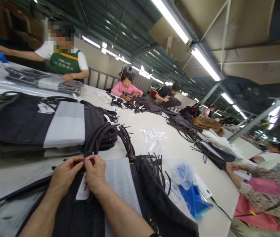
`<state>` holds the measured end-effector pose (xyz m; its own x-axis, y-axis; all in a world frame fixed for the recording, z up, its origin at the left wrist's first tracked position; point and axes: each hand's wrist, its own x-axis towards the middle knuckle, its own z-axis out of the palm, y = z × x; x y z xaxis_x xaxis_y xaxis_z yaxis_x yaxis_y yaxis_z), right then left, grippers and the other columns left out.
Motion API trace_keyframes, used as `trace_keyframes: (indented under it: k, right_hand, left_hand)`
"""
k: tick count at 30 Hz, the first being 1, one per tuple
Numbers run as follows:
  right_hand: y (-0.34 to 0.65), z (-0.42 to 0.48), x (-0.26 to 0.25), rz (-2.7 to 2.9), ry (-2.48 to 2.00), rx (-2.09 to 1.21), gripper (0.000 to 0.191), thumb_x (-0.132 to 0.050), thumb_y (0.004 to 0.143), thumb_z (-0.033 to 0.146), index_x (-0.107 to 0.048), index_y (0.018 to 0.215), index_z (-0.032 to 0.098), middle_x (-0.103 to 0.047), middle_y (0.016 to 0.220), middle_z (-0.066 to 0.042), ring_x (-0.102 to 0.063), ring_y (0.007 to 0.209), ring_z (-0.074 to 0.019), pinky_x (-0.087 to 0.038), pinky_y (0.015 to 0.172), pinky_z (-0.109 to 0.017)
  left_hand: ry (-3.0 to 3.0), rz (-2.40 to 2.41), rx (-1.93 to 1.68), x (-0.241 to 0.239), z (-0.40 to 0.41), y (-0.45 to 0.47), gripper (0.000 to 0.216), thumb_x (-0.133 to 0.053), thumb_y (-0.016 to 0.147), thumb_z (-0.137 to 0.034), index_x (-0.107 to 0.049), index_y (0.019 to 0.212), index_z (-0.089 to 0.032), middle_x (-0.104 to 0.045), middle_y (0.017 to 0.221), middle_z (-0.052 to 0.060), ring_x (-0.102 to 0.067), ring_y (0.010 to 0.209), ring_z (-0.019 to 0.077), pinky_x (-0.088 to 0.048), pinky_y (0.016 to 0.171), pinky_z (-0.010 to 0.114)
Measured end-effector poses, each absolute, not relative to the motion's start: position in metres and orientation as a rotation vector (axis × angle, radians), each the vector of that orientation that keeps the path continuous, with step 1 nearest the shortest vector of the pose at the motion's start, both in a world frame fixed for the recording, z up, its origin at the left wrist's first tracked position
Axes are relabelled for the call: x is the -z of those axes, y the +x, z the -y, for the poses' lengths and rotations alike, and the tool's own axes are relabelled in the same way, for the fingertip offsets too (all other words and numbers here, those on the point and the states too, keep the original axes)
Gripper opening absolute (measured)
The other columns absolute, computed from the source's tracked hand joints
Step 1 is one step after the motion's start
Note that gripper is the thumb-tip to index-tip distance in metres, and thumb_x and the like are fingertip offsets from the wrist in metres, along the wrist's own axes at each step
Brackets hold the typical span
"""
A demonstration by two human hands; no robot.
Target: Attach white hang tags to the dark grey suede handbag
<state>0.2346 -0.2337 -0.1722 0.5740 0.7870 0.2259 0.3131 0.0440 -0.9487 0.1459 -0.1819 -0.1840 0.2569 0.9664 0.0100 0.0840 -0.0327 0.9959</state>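
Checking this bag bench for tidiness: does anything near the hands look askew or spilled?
Nothing spilled. The left hand and right hand pinch a white paper tag on the dark fabric bag; beside it a blue plastic bag lies crumpled.

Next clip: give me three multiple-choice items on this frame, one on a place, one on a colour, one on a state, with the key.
1. Where is the white tag?
A. on the dark bag
B. on the floor
C. in the blue tray

2. What colour is the tray by the bag?
A. red
B. blue
C. yellow

3. How are the left hand and right hand placed?
A. far apart
B. flat on the table
C. fingers meeting

A: the tag lies on dark fabric.
B: the tray is plainly blue.
C: the fingers pinch together above the tag.
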Motion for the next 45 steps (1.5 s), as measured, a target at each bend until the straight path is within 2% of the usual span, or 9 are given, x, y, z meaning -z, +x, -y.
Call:
trace_keyframes:
  k: [21, 26, 31, 35, 39, 45]
  right_hand:
    - [0.235, 0.233, 0.173, 0.917, -1.534, -0.488, 0.011, -0.053, 0.074, 0.026, -0.063, 0.073, 0.021, -0.061, 0.066, 0.003, -0.056, 0.064, -0.0127, -0.042, 0.06, -0.022]
    - [0.234, 0.234, 0.173, 0.938, -1.565, -0.479, 0.011, -0.053, 0.074, 0.026, -0.062, 0.075, 0.02, -0.062, 0.068, 0.003, -0.057, 0.066, -0.0126, -0.042, 0.062, -0.022]
    - [0.237, 0.236, 0.167, 0.997, -1.588, -0.502, 0.011, -0.053, 0.076, 0.026, -0.062, 0.077, 0.021, -0.062, 0.069, 0.003, -0.056, 0.067, -0.0122, -0.042, 0.063, -0.023]
    - [0.241, 0.244, 0.15, 1.049, -1.562, -0.726, 0.009, -0.058, 0.07, 0.024, -0.06, 0.078, 0.019, -0.059, 0.068, 0.003, -0.054, 0.064, -0.0112, -0.042, 0.062, -0.023]
    - [0.246, 0.253, 0.137, 1.022, -1.488, -1.035, 0.028, -0.066, 0.054, 0.013, -0.057, 0.08, 0.015, -0.056, 0.068, 0.004, -0.051, 0.057, -0.0095, -0.042, 0.057, -0.023]
    - [0.252, 0.259, 0.136, 0.831, -1.484, -1.176, 0.036, -0.071, 0.045, 0.012, -0.056, 0.078, 0.014, -0.057, 0.067, 0.003, -0.054, 0.057, -0.0107, -0.044, 0.055, -0.024]
  left_hand:
    - [1.504, -1.238, -0.887, 0.157, 0.191, 0.146, 0.044, -0.051, 0.047, -0.053, -0.06, 0.074, -0.019, -0.064, 0.076, 0.002, -0.057, 0.078, 0.0231, -0.042, 0.074, 0.03]
    - [1.465, -1.246, -0.931, 0.162, 0.19, 0.146, 0.039, -0.051, 0.05, -0.05, -0.06, 0.075, -0.02, -0.064, 0.076, 0.002, -0.057, 0.076, 0.0229, -0.042, 0.075, 0.032]
    - [1.537, -1.181, -1.103, 0.173, 0.184, 0.145, 0.027, -0.055, 0.057, -0.043, -0.061, 0.073, -0.022, -0.064, 0.087, 0.002, -0.057, 0.086, 0.0232, -0.04, 0.084, 0.034]
    - [1.414, -1.143, -1.142, 0.174, 0.187, 0.144, 0.025, -0.058, 0.061, -0.04, -0.06, 0.076, -0.02, -0.063, 0.078, 0.001, -0.057, 0.076, 0.0192, -0.042, 0.075, 0.03]
    - [1.295, -1.0, -1.181, 0.169, 0.194, 0.146, 0.018, -0.06, 0.063, -0.033, -0.059, 0.073, -0.018, -0.059, 0.066, -0.001, -0.054, 0.063, 0.0135, -0.041, 0.062, 0.024]
    - [1.157, -0.941, -1.318, 0.168, 0.197, 0.15, 0.011, -0.06, 0.064, -0.024, -0.057, 0.071, -0.016, -0.054, 0.061, -0.003, -0.046, 0.052, 0.0078, -0.034, 0.05, 0.02]
